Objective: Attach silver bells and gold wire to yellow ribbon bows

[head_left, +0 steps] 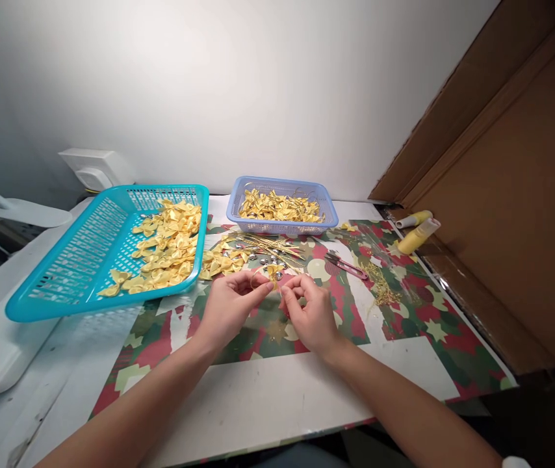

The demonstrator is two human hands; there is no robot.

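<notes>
A small yellow ribbon bow [272, 269] is pinched between the thumb and fingers of my left hand [232, 304]. Gold cord curls beside it, and a small silver bell [279, 276] shows at its side. Just to the right, my right hand [309, 313] is closed in a pinch. A thin pale strand seems to come from its fingertips, too fine to name surely. Beyond my hands lie a bundle of gold cords [270, 245], loose silver bells [264, 260] and a pile of yellow bows [221, 260].
A turquoise basket [106, 312] of bows stands left; a blue-purple basket [282, 227] with corded bows sits against the wall. Thread snips [346, 265] lie right of my hands, near gold clippings [379, 286]. Yellow thread spools [418, 236] are by the cardboard. A white lamp [26, 211] stands left.
</notes>
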